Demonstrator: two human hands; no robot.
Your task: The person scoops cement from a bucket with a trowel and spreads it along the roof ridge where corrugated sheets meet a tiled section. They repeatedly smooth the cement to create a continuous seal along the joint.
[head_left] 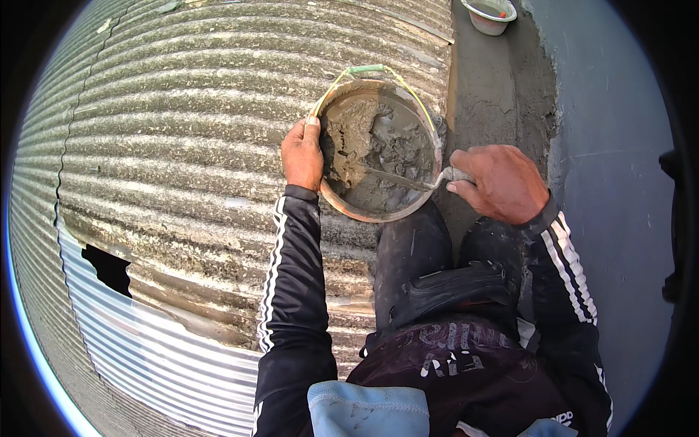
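In front of my knees is a round bucket (342, 204) with a thin wire handle (366, 69) that has a green grip. Wet grey mortar (364, 131) fills much of it, with some water pooled on top. My left hand (303, 153) clasps the bucket's left rim, thumb on top. On the other side, my right hand (502, 182) is closed round the handle of a trowel (444, 177). The trowel's blade reaches over the right rim into the mortar and is partly coated by it.
Weathered corrugated roofing (182, 146) spreads to the left, with a dark hole (109, 269) and shiny metal sheets (167, 364) lower down. A grey wall (611, 182) rises at the right. Along it runs a mortar-covered strip (488, 87), where a pale basin (489, 18) stands at the far end.
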